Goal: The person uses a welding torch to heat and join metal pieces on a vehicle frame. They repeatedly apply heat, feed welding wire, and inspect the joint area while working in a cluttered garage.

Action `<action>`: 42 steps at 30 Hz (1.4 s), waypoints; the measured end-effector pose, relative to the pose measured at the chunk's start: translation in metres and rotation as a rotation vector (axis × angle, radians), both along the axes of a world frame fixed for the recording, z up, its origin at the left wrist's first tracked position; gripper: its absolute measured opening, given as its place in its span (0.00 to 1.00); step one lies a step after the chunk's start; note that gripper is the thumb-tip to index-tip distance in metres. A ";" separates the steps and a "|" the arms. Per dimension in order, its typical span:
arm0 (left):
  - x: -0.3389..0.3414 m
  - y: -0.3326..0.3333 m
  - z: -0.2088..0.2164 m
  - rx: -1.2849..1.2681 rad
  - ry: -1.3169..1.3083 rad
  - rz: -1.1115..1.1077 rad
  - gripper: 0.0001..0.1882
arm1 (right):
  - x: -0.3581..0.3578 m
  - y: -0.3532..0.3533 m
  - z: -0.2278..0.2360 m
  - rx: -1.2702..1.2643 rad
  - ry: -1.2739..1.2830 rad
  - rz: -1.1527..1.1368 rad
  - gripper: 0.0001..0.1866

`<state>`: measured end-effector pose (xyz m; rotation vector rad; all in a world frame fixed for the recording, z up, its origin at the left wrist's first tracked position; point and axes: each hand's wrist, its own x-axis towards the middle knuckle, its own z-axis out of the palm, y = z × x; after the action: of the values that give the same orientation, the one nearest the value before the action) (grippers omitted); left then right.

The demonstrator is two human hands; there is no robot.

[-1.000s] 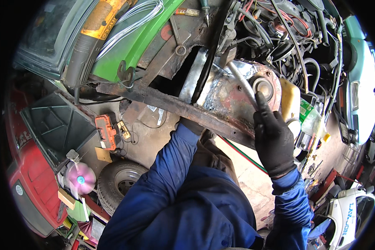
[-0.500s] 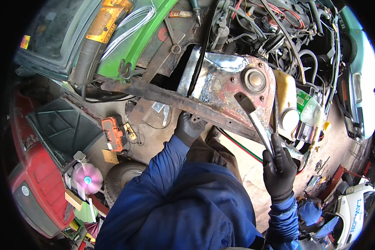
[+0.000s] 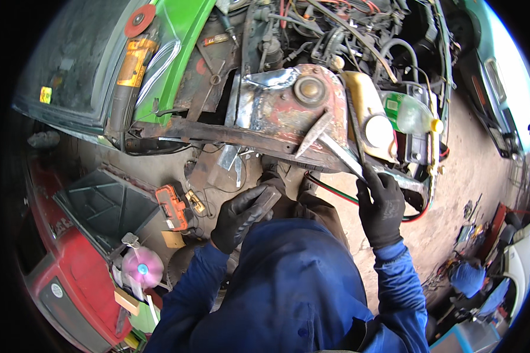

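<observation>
I see a big red-and-silver metal panel (image 3: 294,115). Left of it, on a bright green metal strip (image 3: 185,23), lies a yellow-and-grey grinder (image 3: 134,67), maybe to be out of the way. By the panel's near edge is a silver steel hammer (image 3: 341,154); the black-gloved right hand (image 3: 383,206) wraps its handle low, likely to reach far. Nearer than the panel, the black-gloved left hand (image 3: 241,216) half curls round a small dark-grey block (image 3: 269,199), probably so it won't drop.
</observation>
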<state>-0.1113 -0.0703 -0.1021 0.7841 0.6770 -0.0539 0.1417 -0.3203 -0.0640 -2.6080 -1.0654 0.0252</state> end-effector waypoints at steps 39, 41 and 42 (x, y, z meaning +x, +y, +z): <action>0.146 -0.018 0.011 1.920 -0.095 -0.248 0.39 | 0.084 -0.089 -0.007 0.290 -0.276 -0.334 0.40; 0.138 -0.014 0.018 1.899 -0.063 -0.235 0.38 | 0.100 -0.124 -0.015 0.113 -0.206 -0.475 0.43; 0.137 -0.012 0.019 1.909 -0.073 -0.192 0.37 | 0.105 -0.137 -0.023 0.096 -0.169 -0.473 0.44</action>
<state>0.0255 -0.0819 -0.0830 2.6530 0.4162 0.5283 0.2466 -0.4575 -0.0870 -2.7394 -0.4586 -0.3502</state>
